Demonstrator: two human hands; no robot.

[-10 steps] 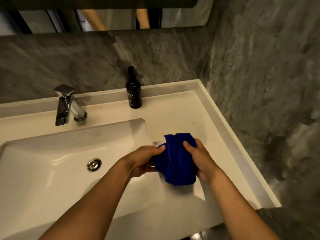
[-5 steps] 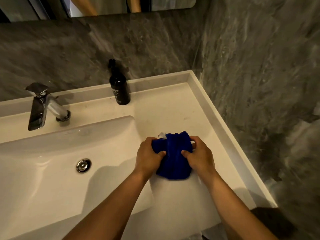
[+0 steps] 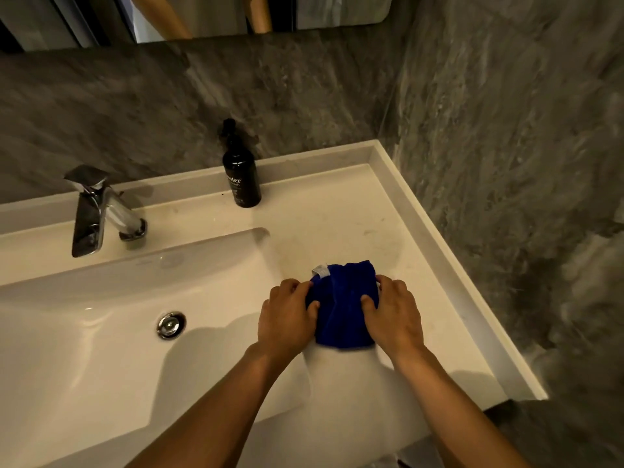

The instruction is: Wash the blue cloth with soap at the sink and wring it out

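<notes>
The blue cloth [image 3: 341, 309] is bunched into a small bundle on the white counter, just right of the sink basin [image 3: 101, 332]; a white label shows at its top left corner. My left hand [image 3: 287, 315] grips its left side and my right hand [image 3: 393, 314] grips its right side, thumbs pressed into the fabric. The black soap bottle [image 3: 241, 179] stands upright at the back of the counter, apart from both hands. No water runs from the chrome tap [image 3: 98, 211].
The round drain plug [image 3: 171, 324] sits in the basin's back wall. A raised counter rim [image 3: 449, 265] runs along the right side against a grey stone wall [image 3: 506, 130]. A mirror [image 3: 236, 11] hangs above the back wall.
Both hands have brought the cloth down from a loose hanging hold onto the counter and closed in on it, so the bundle is more compact. The view shifted slightly.
</notes>
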